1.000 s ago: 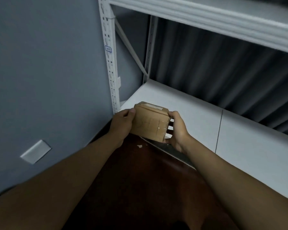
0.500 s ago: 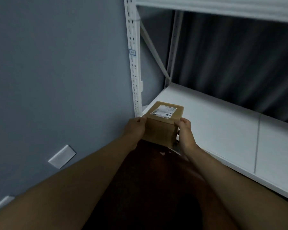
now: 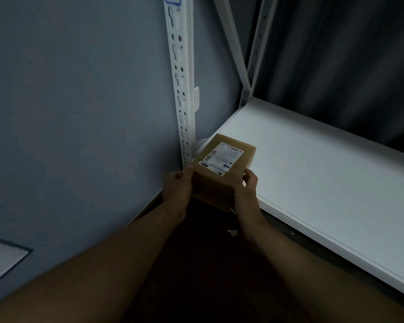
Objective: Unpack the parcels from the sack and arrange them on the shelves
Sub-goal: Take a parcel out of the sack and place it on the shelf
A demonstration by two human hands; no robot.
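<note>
At shelf (image 3: pixel 313 173) left front corner: one parcel (image 3: pixel 222 166), label up, pinched between left hand (image 3: pixel 176 190) and right hand (image 3: pixel 246 192). Near edge possibly overhanging; toppling risked if released early.

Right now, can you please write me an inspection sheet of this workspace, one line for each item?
Surface: white shelf board, its left front corner under the parcel.
Job's things: brown cardboard parcel, white shipping label facing up, at the shelf's left front corner beside the white slotted upright; whether it rests fully on the board cannot be told. No sack seen.
Clutter: small pale scrap on the dark floor below the shelf edge.
Grips: left hand holds the parcel's left side; right hand holds its right side.
Cables: nothing seen.
Surroundings: grey wall at left with a white plate; dark corrugated panel behind the shelf.
</note>
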